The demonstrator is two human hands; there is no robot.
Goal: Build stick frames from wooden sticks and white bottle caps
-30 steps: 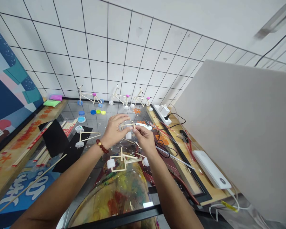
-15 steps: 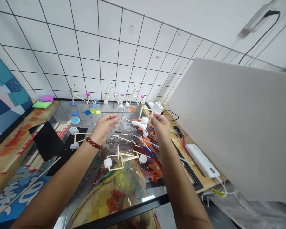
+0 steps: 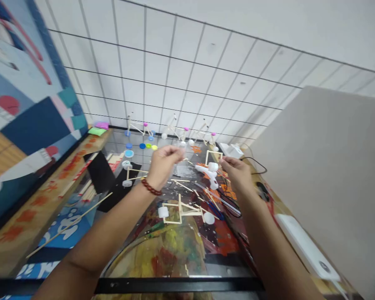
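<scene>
My right hand [image 3: 239,173] pinches one corner of a small square frame of thin wooden sticks [image 3: 207,157], raised over the table. A thick white round cap [image 3: 213,167] shows at the frame's lower edge. Below it lies a white glue gun [image 3: 211,179]. My left hand [image 3: 166,163], with a beaded bracelet, hovers to the left, thumb and fingertips pressed together; whatever is between them is too small to make out. Nearer me rests a stick model [image 3: 180,208] with a white cap [image 3: 163,212] at one end and a white disc [image 3: 209,218] at the other.
Three stick models with pink tops, one of them here [image 3: 140,128], stand along the back by the grid wall. Coloured caps [image 3: 142,146] lie before them. Black sheets [image 3: 100,177] and stick bundles are left; a white power bank [image 3: 306,246] and large pale panel [image 3: 325,179] are right.
The view has swung left, so everything appears further right. My left fingers have closed more tightly together and sit slightly nearer the right hand, which keeps hold of the stick frame.
</scene>
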